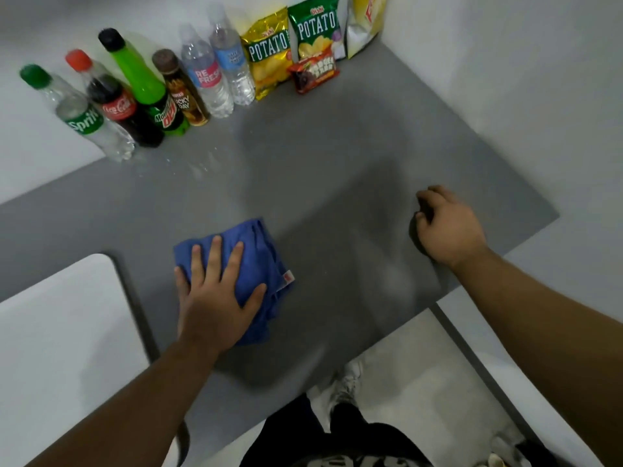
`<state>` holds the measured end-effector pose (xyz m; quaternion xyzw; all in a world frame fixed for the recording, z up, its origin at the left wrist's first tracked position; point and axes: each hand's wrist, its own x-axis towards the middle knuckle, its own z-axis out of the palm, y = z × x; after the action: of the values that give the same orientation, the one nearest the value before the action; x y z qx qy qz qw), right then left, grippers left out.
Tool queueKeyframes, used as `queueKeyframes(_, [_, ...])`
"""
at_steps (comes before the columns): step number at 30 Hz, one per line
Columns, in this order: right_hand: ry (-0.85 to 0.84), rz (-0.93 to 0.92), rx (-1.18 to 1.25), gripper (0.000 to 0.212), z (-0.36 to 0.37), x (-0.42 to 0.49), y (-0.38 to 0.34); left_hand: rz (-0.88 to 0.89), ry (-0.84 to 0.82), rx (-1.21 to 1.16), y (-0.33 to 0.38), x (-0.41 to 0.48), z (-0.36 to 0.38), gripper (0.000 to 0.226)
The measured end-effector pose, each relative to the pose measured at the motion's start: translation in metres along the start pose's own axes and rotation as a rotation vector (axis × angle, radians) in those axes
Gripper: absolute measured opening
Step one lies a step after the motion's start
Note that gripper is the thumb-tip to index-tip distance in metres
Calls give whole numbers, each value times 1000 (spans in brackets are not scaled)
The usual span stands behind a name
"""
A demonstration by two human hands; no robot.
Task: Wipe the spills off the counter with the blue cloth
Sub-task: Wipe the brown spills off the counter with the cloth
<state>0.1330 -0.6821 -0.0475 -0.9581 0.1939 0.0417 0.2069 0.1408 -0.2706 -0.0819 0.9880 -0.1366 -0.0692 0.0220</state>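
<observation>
Nearest me, my left hand point(215, 298) lies flat on the blue cloth point(251, 264), fingers point(213, 257) spread and palm pressing down, so that grip is open rather than closed round anything. The cloth is bunched in folds on the grey worktop point(337, 183), toward its near left part, with a small white tag showing at its right edge. Off to the right, well apart from the cloth, my right hand point(450, 227) rests on the worktop near its right edge, fingers curled loosely under; I cannot tell whether that grip is closed or holds something. Farther out I see small wet droplets point(199, 166) glinting on the worktop, just in front of the bottles. Along the back wall stand a Sprite bottle point(84, 119), a Coca-Cola bottle point(114, 102), a green Mountain Dew bottle point(148, 89), a brown bottle point(183, 92), two clear water bottles point(215, 72), then potato chip bags point(269, 52) and a small red snack packet point(315, 72)
</observation>
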Motion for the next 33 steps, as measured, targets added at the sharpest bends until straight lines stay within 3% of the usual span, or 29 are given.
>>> queueKeyframes(5, [13, -32, 21, 43, 1, -16, 3, -160, -126, -24, 20, -39, 2, 93])
queueKeyframes(12, [-39, -96, 46, 40, 7, -38, 2, -222, -122, -42, 109, -53, 15, 92])
queueKeyframes(16, [-103, -141, 65, 45, 23, -56, -23, -214, -118, -68, 123, -72, 19, 89])
queueKeyframes(20, [-137, -368, 56, 42, 48, -90, -71, -156, -124, -158, 108, -95, 16, 84])
queueKeyframes(26, [-171, -776, -20, 47, 95, -144, -145, -130, -18, -505, 48, -117, -11, 70])
queueKeyframes(33, [-243, -580, -321, 70, 154, -179, -197, -182, 109, -517, -48, -155, -23, 41])
